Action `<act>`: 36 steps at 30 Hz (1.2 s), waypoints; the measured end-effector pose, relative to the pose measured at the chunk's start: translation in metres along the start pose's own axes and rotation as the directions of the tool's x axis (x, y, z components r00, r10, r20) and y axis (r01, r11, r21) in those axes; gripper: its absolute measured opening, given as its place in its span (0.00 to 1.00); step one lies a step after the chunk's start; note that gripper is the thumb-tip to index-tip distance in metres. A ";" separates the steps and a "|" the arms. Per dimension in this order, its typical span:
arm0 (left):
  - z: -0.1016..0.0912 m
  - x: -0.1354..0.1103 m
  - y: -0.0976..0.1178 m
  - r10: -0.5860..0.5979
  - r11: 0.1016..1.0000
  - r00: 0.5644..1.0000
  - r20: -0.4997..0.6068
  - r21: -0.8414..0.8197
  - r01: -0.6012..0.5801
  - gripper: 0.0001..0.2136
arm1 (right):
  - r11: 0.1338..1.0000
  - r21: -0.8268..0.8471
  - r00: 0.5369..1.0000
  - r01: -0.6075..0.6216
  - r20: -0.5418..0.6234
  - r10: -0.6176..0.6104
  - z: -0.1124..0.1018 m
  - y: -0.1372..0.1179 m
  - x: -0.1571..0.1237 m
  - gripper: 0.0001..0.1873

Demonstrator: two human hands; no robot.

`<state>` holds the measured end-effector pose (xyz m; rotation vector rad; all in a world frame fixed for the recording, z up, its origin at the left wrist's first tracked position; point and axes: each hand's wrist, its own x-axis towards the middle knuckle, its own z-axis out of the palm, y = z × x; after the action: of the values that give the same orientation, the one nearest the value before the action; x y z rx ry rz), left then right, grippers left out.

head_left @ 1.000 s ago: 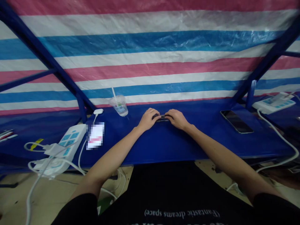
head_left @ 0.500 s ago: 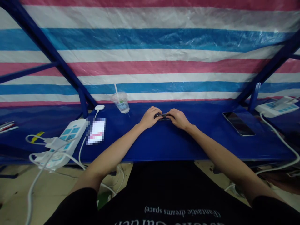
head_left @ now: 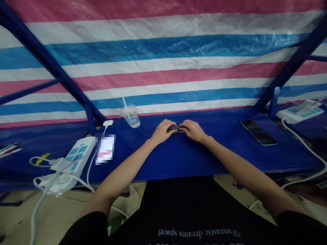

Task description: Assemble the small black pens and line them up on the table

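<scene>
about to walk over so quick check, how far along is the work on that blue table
Hard to judge from this view. Done: no finished piece is visible. In hand: the left hand and right hand pinch a small dark object between them, too small to identify. Left: the smartphone lies untouched to the right of the hands.

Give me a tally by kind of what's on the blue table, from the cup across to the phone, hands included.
Plastic cup: 1
Small dark object: 1
Phone: 1
Left hand and right hand: 2
Total: 5
</scene>
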<state>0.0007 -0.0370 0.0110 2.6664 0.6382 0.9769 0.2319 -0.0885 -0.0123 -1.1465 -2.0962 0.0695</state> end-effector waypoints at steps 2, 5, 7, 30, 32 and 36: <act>0.000 0.001 0.000 0.006 1.000 1.000 0.008 0.001 -0.006 0.07 | 1.000 -0.003 1.000 0.007 0.003 -0.007 0.000 0.000 0.000 0.09; 0.000 0.002 -0.001 0.002 1.000 1.000 0.007 -0.005 -0.002 0.08 | 1.000 -0.010 1.000 0.013 0.009 -0.013 -0.001 -0.001 0.000 0.09; 0.001 0.002 -0.002 -0.011 1.000 1.000 0.009 0.004 0.011 0.10 | 1.000 -0.010 1.000 0.014 0.011 -0.014 -0.001 -0.002 0.000 0.09; 0.002 0.002 0.001 -0.057 0.998 0.998 0.033 0.011 0.056 0.07 | 1.000 -0.010 1.000 -0.002 0.026 0.003 -0.004 0.000 -0.001 0.10; 0.001 0.001 0.002 -0.060 0.998 0.997 0.041 0.013 0.059 0.07 | 1.000 -0.019 1.000 0.001 0.022 0.000 -0.004 0.000 -0.001 0.09; 0.000 0.001 0.000 -0.045 0.999 0.998 0.042 0.013 0.044 0.06 | 1.000 -0.022 1.000 0.009 0.015 -0.008 -0.003 0.000 0.000 0.09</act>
<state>0.0015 -0.0370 0.0113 2.6640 0.6937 0.9053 0.2334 -0.0894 -0.0104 -1.1532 -2.1194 0.0514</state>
